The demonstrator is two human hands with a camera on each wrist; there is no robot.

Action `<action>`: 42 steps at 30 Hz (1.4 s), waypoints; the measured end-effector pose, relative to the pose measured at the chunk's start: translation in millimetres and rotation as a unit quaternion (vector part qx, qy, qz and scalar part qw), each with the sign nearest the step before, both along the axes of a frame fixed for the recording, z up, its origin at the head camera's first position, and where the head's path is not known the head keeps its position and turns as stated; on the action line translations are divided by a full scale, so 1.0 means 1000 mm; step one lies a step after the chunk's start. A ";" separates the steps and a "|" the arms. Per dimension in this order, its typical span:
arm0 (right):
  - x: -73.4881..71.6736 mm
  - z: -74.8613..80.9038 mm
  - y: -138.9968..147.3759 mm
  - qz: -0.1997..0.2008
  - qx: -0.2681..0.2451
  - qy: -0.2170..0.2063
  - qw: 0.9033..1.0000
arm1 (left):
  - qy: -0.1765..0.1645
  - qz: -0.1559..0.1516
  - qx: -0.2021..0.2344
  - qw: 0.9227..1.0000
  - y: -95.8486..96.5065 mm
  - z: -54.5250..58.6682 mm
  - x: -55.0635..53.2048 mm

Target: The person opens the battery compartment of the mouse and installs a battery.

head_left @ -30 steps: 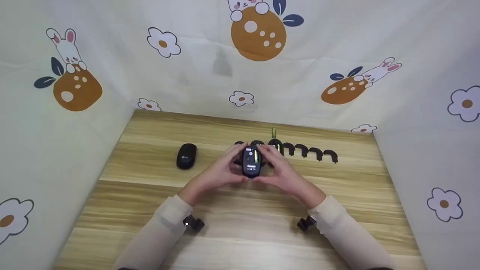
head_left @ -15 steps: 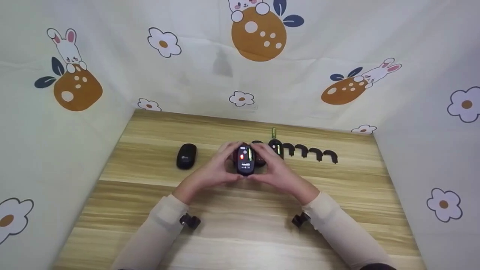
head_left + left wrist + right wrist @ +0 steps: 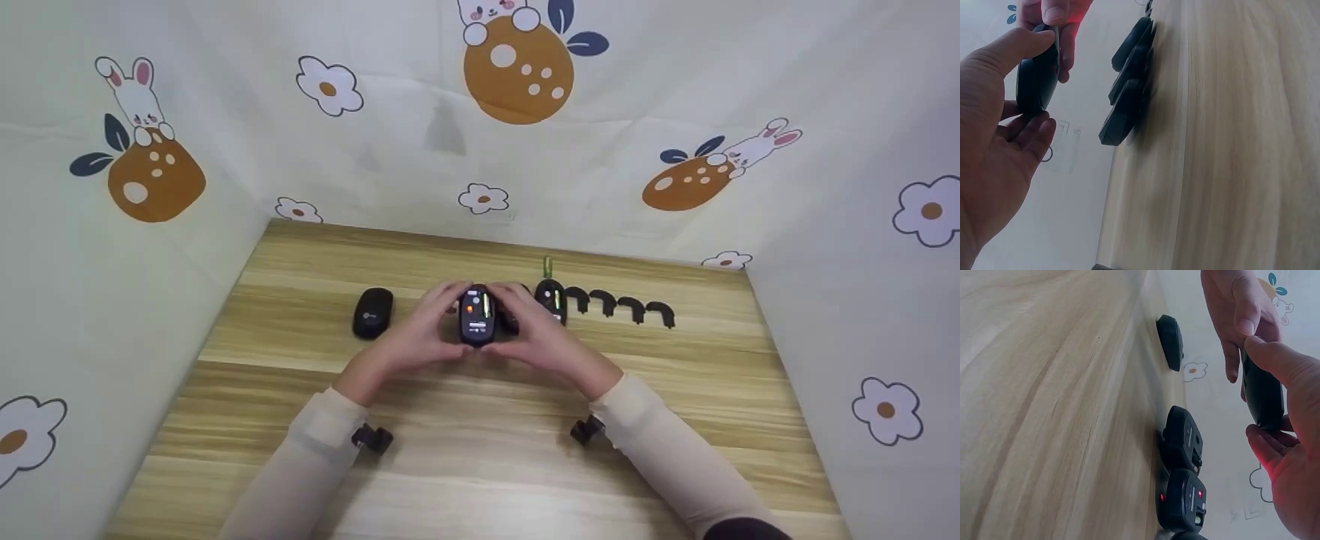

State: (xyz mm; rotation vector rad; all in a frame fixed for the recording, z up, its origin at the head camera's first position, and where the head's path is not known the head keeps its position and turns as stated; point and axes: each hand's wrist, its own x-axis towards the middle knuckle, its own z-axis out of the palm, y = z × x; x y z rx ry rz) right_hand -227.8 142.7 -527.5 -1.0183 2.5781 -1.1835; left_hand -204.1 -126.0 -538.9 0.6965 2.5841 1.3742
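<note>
Both hands hold a black computer mouse (image 3: pixel 477 335) between them, underside facing up. A green battery shows in its uncovered slot, and a red light glows on its base. My left hand (image 3: pixel 427 330) grips one side, with its thumb at the near end. The right hand (image 3: pixel 534 330) grips the opposite side, its thumb close to the other thumb. In the left wrist view the held mouse (image 3: pixel 1036 84) is off the table, edge-on. The right wrist view shows the same mouse (image 3: pixel 1264 394) with fingertips at both ends.
Another mouse (image 3: pixel 373 313) lies top up at the left. Beyond the right hand, an upturned mouse (image 3: pixel 551 294) has a battery in it; one more is partly hidden by that hand. A loose green battery (image 3: pixel 547 266) and several black curved covers (image 3: pixel 631 308) lie at the back right.
Both hands have moved left and slightly away with the mouse. Its red light, dark a second ago, is lit now. The upturned mouse at the right is less covered by the hand.
</note>
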 end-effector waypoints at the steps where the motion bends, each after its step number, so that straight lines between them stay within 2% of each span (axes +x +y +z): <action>1: -0.001 0.000 -0.001 0.000 0.003 0.000 1.000 | -0.001 0.000 0.000 1.000 -0.001 0.000 0.000; 14: -0.010 -0.001 -0.018 0.001 0.023 0.000 1.000 | 0.015 0.017 -0.042 0.999 -0.011 0.003 -0.005; 21: -0.017 -0.005 -0.029 0.006 0.043 0.041 0.998 | 0.042 0.015 -0.065 0.997 -0.019 0.001 -0.011; 31: -0.028 -0.014 -0.043 -0.008 0.074 0.076 0.994 | 0.019 0.026 -0.087 0.996 -0.026 -0.003 -0.020; 42: -0.038 -0.021 -0.056 -0.011 0.089 0.068 0.994 | 0.010 0.036 -0.093 0.995 -0.035 -0.009 -0.028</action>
